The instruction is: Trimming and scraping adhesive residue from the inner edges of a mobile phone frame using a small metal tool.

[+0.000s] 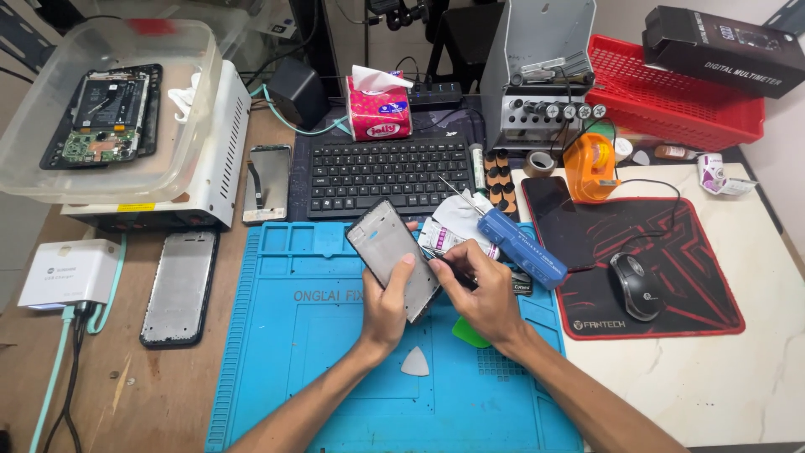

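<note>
My left hand (387, 304) grips a grey phone frame (391, 257) from below, holding it tilted above the blue work mat (285, 352). My right hand (480, 289) pinches a thin dark tool (444, 263) whose tip touches the frame's right edge. A white triangular pick (415, 362) lies on the mat under my left wrist. A green pick (470, 333) shows partly beneath my right hand.
A blue electric screwdriver (521, 247) and crumpled wrapper (449, 233) lie beside my right hand. Behind are a black keyboard (386, 172), tissue pack (379, 109), orange tape dispenser (591, 168) and red basket (671, 92). A mouse (635, 285) sits on the mousepad; a phone frame (180, 287) lies at left.
</note>
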